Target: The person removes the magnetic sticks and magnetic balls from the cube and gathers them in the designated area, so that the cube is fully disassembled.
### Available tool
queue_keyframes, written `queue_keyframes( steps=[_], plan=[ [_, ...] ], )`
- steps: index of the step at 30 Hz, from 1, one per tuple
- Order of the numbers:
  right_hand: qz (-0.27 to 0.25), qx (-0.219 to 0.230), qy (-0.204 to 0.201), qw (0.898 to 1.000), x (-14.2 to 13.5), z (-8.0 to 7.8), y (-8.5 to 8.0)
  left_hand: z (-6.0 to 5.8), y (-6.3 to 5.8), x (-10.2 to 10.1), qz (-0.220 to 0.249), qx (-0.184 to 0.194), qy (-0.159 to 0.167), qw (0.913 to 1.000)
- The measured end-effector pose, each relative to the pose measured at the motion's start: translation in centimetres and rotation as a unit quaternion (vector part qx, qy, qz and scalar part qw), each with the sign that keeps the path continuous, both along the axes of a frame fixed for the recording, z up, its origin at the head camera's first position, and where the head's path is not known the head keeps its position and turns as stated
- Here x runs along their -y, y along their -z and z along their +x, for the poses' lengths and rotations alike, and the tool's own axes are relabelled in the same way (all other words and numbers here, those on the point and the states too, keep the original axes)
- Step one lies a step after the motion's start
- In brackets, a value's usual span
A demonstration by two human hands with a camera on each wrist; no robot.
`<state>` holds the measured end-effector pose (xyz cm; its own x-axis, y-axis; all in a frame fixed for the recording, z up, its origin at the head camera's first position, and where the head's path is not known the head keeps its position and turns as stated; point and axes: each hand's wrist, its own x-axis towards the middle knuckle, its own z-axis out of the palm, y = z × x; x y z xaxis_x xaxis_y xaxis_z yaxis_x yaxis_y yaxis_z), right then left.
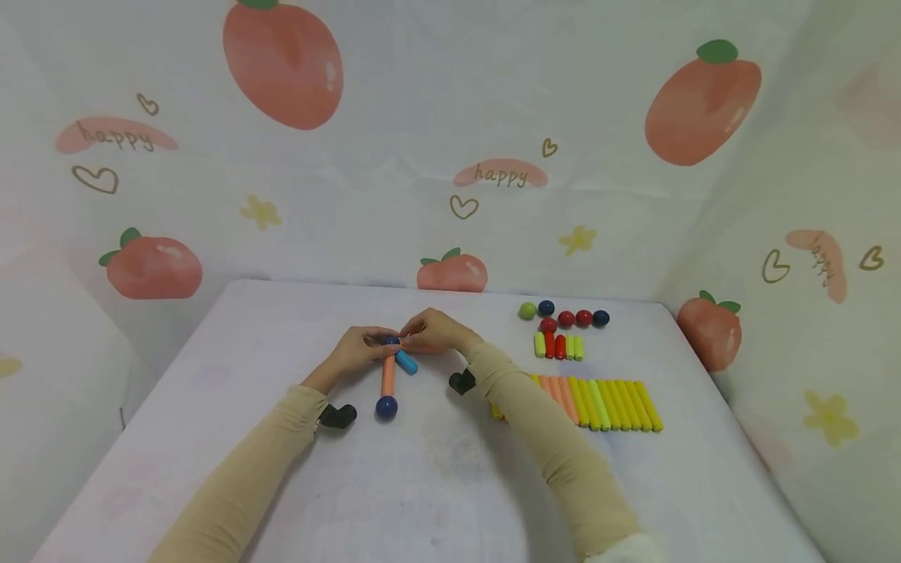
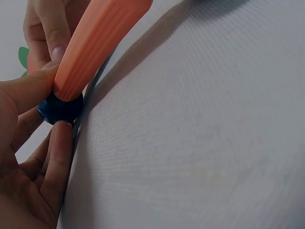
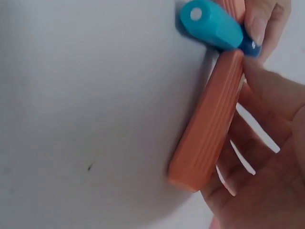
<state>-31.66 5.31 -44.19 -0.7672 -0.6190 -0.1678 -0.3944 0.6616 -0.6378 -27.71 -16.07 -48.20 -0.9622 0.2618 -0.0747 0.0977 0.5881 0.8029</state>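
Thumb and fingers of my left hand (image 1: 357,350) pinch a dark blue ball (image 2: 61,110). From that ball an orange rod (image 1: 389,377) runs toward me, ending in a second dark blue ball (image 1: 386,407). A short light-blue rod (image 3: 214,26) also meets the pinched ball and slants to the right. My right hand (image 1: 438,331) holds another orange rod (image 3: 207,124) between thumb and fingers, its narrow end against the joint at the ball. In the head view the right fingers partly cover this rod.
To the right lies a row of long yellow and orange rods (image 1: 619,404), partly behind my right sleeve. Farther back are several short red and yellow-green rods (image 1: 560,346) and several loose balls (image 1: 566,319). A printed cloth (image 1: 394,188) hangs behind the white table (image 1: 436,485).
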Motion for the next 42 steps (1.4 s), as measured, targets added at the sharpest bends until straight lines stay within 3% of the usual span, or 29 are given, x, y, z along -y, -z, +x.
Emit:
queue_keyframes(
  steps=[11,27,34,42],
  plan=[
    [-0.014,0.063,0.004,0.998,-0.2,-0.6,0.8,0.4,-0.2,0.1,-0.003,-0.006,-0.003,1.0],
    [-0.017,0.039,0.022,0.999,-0.5,-0.8,1.3,0.5,-0.1,0.1,0.011,-0.001,0.002,0.9999],
    [-0.043,0.021,0.017,0.999,-1.2,-0.9,1.3,0.2,0.1,0.1,0.004,-0.003,0.001,1.0],
    [-0.084,0.034,0.054,0.994,-2.8,-0.6,1.3,0.3,-0.2,0.0,0.011,-0.006,0.002,0.9999]
  ],
)
